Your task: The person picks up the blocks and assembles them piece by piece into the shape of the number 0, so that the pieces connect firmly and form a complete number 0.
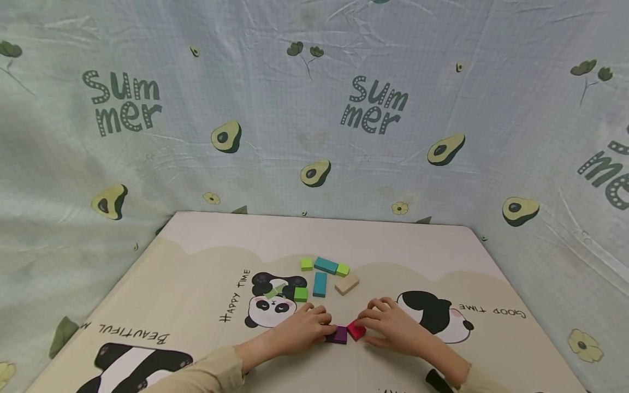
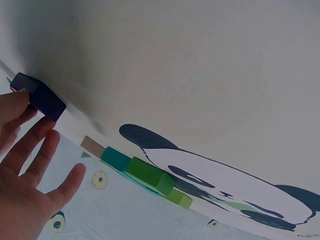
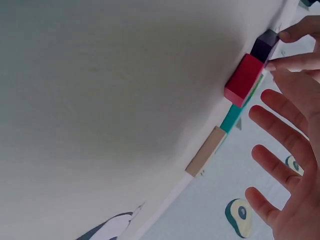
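Note:
The left hand (image 1: 306, 329) pinches a purple block (image 1: 338, 335) between thumb and fingers. In the left wrist view this block (image 2: 45, 99) looks dark blue-purple, with the other fingers spread below it. Right beside it, a red block (image 1: 356, 330) lies turned at an angle on the table. The right hand (image 1: 393, 329) is at the red block's right side, index fingertip at its edge. From the right wrist, the red block (image 3: 244, 80) shows close to the purple one, and the right hand's fingers (image 3: 277, 165) are spread loosely, not wrapped around it.
Beyond the hands lie two teal blocks, one upright to the view (image 1: 320, 285) and one slanted (image 1: 326, 265), a wooden-coloured block (image 1: 346, 284) and several green blocks (image 1: 301, 295). The panda-printed table (image 1: 206, 234) meets an avocado-patterned curtain (image 1: 265, 180).

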Action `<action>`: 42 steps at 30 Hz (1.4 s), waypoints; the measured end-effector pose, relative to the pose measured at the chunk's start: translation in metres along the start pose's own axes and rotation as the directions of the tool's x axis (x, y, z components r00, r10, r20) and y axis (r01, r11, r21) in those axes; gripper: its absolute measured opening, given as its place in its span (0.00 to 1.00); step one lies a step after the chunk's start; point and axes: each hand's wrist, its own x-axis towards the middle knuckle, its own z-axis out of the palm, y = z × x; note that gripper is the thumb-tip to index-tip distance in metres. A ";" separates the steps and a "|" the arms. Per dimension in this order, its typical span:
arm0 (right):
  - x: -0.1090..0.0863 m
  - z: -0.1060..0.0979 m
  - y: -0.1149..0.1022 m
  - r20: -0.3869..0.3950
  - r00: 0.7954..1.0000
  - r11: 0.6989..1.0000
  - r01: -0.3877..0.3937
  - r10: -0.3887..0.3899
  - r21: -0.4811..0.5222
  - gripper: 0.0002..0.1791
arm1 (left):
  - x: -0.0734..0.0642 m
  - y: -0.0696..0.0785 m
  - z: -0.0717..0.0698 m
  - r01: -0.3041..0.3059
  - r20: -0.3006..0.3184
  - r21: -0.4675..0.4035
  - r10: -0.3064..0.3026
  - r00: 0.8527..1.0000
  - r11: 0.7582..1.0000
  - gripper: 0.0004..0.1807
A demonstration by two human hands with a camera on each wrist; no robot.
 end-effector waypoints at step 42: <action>0.010 -0.006 -0.002 0.137 0.990 0.987 -0.066 0.046 0.144 0.08 | -0.007 -0.004 -0.010 0.074 -0.016 -0.074 -0.075 0.997 0.995 0.15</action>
